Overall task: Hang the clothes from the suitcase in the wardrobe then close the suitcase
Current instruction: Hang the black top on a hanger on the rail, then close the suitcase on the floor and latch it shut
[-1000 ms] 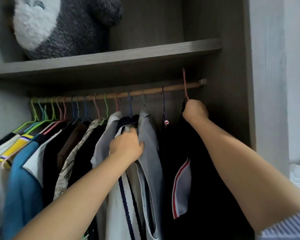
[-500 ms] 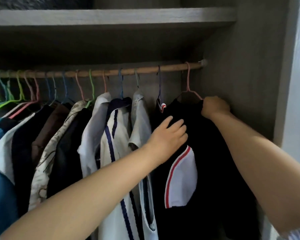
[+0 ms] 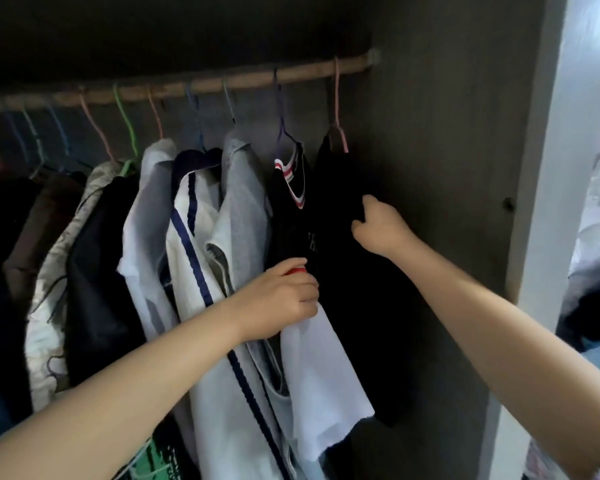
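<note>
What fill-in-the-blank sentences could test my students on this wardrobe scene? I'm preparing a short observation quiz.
1. The black garment at the right end of the wooden rod hangs on a ____ wire hanger.
2. The right hand grips the ____ garment.
3. The left hand holds the white sleeve with ____ trim.
4. The green wire hanger hangs to the ____ of the purple wire hanger.

Missing words: pink; black; red; left
</note>
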A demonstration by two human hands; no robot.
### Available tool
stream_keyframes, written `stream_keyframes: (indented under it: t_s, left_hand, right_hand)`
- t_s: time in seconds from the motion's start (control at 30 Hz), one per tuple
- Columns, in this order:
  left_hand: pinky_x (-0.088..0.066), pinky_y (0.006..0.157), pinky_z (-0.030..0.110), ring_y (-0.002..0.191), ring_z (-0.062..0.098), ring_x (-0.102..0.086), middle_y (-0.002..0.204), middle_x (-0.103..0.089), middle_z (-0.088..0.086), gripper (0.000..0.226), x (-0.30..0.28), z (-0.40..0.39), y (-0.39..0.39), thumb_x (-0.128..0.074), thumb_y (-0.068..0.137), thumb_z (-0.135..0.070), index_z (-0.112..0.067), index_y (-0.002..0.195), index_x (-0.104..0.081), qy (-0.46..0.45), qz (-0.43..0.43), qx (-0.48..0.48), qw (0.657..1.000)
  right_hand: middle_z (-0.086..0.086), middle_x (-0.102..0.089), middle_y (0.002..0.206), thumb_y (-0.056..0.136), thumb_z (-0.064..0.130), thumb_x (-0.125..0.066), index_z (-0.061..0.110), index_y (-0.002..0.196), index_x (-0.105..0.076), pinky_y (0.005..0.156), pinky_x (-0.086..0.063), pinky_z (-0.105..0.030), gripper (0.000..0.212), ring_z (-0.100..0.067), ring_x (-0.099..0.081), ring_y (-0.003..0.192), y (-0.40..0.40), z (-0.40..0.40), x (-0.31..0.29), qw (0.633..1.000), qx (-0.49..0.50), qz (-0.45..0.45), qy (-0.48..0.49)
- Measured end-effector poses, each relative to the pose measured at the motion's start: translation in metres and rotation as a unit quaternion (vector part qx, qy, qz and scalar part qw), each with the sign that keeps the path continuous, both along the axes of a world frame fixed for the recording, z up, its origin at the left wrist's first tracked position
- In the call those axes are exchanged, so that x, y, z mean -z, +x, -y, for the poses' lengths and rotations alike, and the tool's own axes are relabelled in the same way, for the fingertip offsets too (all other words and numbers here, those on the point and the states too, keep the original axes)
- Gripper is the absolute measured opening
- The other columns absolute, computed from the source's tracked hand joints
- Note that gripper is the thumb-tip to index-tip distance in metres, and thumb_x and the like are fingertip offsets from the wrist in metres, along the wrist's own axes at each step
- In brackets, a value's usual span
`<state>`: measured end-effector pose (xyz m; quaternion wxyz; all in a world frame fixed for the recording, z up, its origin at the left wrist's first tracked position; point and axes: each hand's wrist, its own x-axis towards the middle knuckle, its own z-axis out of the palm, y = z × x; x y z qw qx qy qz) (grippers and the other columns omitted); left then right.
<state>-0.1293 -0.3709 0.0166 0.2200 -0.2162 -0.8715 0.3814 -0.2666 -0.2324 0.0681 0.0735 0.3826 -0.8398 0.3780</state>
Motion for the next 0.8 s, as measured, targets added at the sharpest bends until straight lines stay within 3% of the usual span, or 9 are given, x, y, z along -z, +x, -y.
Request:
stream_keyframes:
  t_s: [0.1, 0.23, 0.33, 0.43, 0.57, 0.63, 0.7, 0.73, 0.8]
  left_hand:
    - [-0.039, 0.094, 0.053, 0.108, 0.022, -0.047, 0.100, -0.070, 0.009, 0.045, 0.010, 0.004, 0.007, -0.067, 0.051, 0.011, -0.013, 0.089, -0.063, 0.039, -0.022, 0.036, 0.998]
    - [-0.038, 0.094, 0.055, 0.114, 0.027, -0.040, 0.111, -0.066, 0.016, 0.040, 0.017, 0.002, 0.004, -0.032, 0.069, 0.003, -0.012, 0.103, -0.047, 0.078, -0.060, 0.047, 0.994]
    - [-0.041, 0.097, 0.052, 0.115, 0.028, -0.039, 0.122, -0.050, 0.014, 0.042, 0.028, -0.011, 0.013, -0.034, 0.068, 0.002, -0.013, 0.105, -0.047, 0.088, -0.064, 0.029, 0.994]
    - [-0.042, 0.098, 0.049, 0.114, 0.026, -0.039, 0.120, -0.043, 0.010, 0.057, 0.034, -0.026, 0.030, -0.054, 0.054, 0.003, -0.016, 0.107, -0.046, 0.079, -0.061, -0.018, 0.995]
    - [-0.037, 0.089, 0.039, 0.100, 0.023, -0.043, 0.097, -0.065, 0.012, 0.045, 0.027, -0.052, 0.057, -0.057, 0.047, 0.003, -0.010, 0.090, -0.061, 0.111, -0.109, -0.108, 0.982]
    - [-0.049, 0.078, 0.034, 0.093, 0.021, -0.042, 0.086, -0.066, 0.009, 0.040, 0.025, -0.069, 0.077, -0.069, 0.038, 0.002, -0.009, 0.077, -0.068, 0.147, -0.144, -0.202, 0.957]
    - [-0.052, 0.072, 0.031, 0.093, 0.018, -0.041, 0.087, -0.065, 0.006, 0.042, 0.021, -0.092, 0.097, -0.078, 0.038, -0.006, -0.010, 0.079, -0.069, 0.161, -0.155, -0.305, 0.926]
    - [-0.049, 0.078, 0.031, 0.101, 0.018, -0.041, 0.099, -0.062, 0.005, 0.040, 0.020, -0.110, 0.110, -0.075, 0.052, -0.010, -0.010, 0.091, -0.067, 0.167, -0.144, -0.376, 0.900]
    - [-0.038, 0.093, 0.034, 0.118, 0.021, -0.037, 0.122, -0.049, 0.005, 0.036, 0.023, -0.129, 0.132, -0.052, 0.082, -0.012, -0.011, 0.119, -0.054, 0.211, -0.102, -0.498, 0.835]
  right_hand:
    - [-0.020, -0.054, 0.117, 0.088, 0.000, -0.043, -0.004, 0.118, -0.049, 0.085, -0.041, -0.028, 0.030, -0.031, -0.053, 0.108, 0.004, -0.011, 0.023, 0.996, 0.025, -0.046, -0.067]
    - [-0.019, -0.053, 0.121, 0.091, 0.006, -0.047, -0.002, 0.124, -0.049, 0.084, -0.034, -0.021, 0.034, -0.030, -0.051, 0.112, 0.015, -0.028, 0.026, 0.985, 0.049, -0.097, -0.138]
    - [-0.011, -0.043, 0.133, 0.094, 0.016, -0.047, 0.007, 0.136, -0.037, 0.091, -0.037, -0.024, 0.044, -0.026, -0.047, 0.118, 0.031, -0.043, 0.026, 0.988, 0.042, -0.076, -0.126]
    - [-0.008, -0.036, 0.139, 0.094, 0.023, -0.047, 0.012, 0.142, -0.026, 0.094, -0.041, -0.032, 0.053, -0.025, -0.044, 0.122, 0.044, -0.056, 0.029, 0.992, 0.042, -0.083, -0.087]
    - [-0.011, -0.033, 0.141, 0.094, 0.024, -0.047, 0.008, 0.139, -0.031, 0.097, -0.039, -0.031, 0.051, -0.027, -0.036, 0.127, 0.056, -0.075, 0.034, 0.987, 0.018, -0.143, -0.065]
    - [-0.013, -0.035, 0.139, 0.093, 0.022, -0.047, 0.006, 0.135, -0.036, 0.096, -0.038, -0.033, 0.047, -0.029, -0.036, 0.125, 0.065, -0.083, 0.039, 0.984, -0.010, -0.172, -0.040]
    - [-0.013, -0.037, 0.136, 0.092, 0.022, -0.046, 0.005, 0.132, -0.041, 0.095, -0.038, -0.034, 0.043, -0.029, -0.036, 0.123, 0.075, -0.087, 0.046, 0.980, -0.043, -0.196, -0.006]
    - [-0.012, -0.038, 0.135, 0.092, 0.022, -0.045, 0.005, 0.130, -0.042, 0.094, -0.038, -0.035, 0.041, -0.029, -0.036, 0.122, 0.084, -0.091, 0.050, 0.976, -0.070, -0.206, 0.016]
    - [-0.013, -0.040, 0.131, 0.094, 0.023, -0.042, 0.004, 0.126, -0.045, 0.091, -0.037, -0.036, 0.038, -0.030, -0.038, 0.119, 0.103, -0.095, 0.057, 0.968, -0.116, -0.218, 0.041]
